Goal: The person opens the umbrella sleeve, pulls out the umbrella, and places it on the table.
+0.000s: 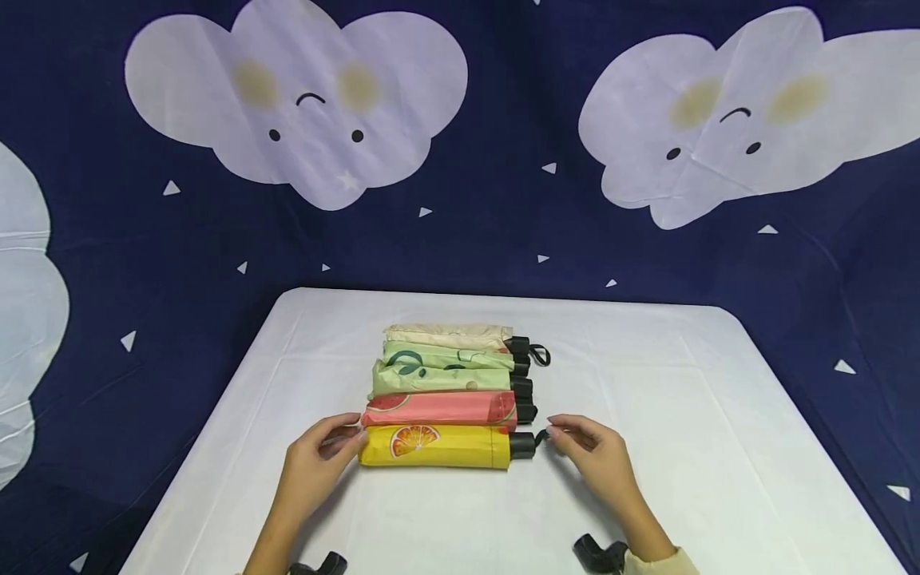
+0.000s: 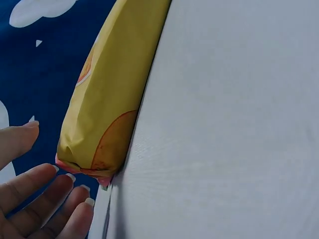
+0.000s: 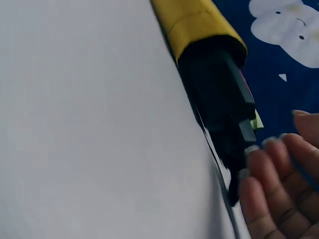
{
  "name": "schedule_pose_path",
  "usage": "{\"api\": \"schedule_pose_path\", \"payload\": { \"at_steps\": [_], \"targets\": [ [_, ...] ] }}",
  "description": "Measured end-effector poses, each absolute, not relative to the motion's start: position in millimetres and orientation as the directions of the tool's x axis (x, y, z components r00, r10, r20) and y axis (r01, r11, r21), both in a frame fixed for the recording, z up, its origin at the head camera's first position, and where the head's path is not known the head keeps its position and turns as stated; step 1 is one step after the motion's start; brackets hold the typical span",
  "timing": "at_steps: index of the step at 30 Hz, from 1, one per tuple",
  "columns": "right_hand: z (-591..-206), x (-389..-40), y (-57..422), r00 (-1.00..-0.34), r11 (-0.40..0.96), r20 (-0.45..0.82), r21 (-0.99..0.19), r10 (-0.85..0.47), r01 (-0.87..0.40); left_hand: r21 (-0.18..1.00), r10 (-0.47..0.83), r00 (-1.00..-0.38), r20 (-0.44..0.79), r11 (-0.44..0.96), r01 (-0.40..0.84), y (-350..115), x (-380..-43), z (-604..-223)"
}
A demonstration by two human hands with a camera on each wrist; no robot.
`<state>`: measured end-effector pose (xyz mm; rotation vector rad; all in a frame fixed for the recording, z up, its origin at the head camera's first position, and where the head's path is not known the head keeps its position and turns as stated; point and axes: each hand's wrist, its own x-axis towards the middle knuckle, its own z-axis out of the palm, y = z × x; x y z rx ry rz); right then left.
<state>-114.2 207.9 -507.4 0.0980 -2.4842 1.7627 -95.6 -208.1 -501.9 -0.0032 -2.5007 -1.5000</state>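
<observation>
1. Yellow umbrella (image 1: 434, 455) lies nearest in the row on the white surface (image 1: 632, 375), black handle (image 1: 522, 446) pointing right.
2. Left hand (image 1: 312, 461): grip relaxed, thumb apart, at the umbrella's left end.
3. Right hand (image 1: 598, 465): grip loose, beside the strap (image 1: 541, 437); contact hard to tell.
4. Far side: red umbrella (image 1: 442, 407), two green umbrellas (image 1: 449, 381), cream umbrella (image 1: 446, 335) farthest.

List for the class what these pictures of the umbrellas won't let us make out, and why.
- Handle of the yellow umbrella, left wrist view: cut off by the top edge.
- Near side of the pink umbrella, head view: hidden behind the yellow one.
- Whether the right hand touches the black strap: too small in head view, blurred in right wrist view.
</observation>
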Motion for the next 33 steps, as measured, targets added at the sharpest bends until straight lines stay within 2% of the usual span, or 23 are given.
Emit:
{"api": "schedule_pose_path", "payload": {
  "at_steps": [6, 10, 15, 23, 28, 33],
  "targets": [
    [-526, -112, 209, -0.993, 0.315, 0.087, -0.943, -0.085, -0.109, 0.921, -0.106, -0.993, 0.057, 0.389, 0.011, -208, -95, -509],
    [-530, -112, 207, -0.987, 0.399, 0.102, -0.906, -0.122, -0.143, 0.925, -0.114, -0.993, -0.023, 0.374, -0.064, -207, -95, -511],
    [-532, -112, 203, -0.973, 0.525, 0.165, -0.821, -0.162, -0.227, 0.936, -0.085, -0.994, -0.065, 0.341, -0.09, -208, -94, -510],
    [-536, -116, 200, -0.937, 0.636, 0.288, -0.69, -0.197, -0.346, 0.934, -0.059, -0.996, -0.073, 0.347, -0.089, -209, -92, -510],
    [-536, -118, 199, -0.935, 0.649, 0.294, -0.676, -0.199, -0.35, 0.909, -0.1, -0.994, -0.036, 0.409, -0.074, -206, -90, -512],
    [-535, -118, 199, -0.937, 0.651, 0.296, -0.677, -0.187, -0.344, 0.894, -0.088, -0.996, 0.028, 0.448, -0.014, -204, -90, -512]
  ]
}}
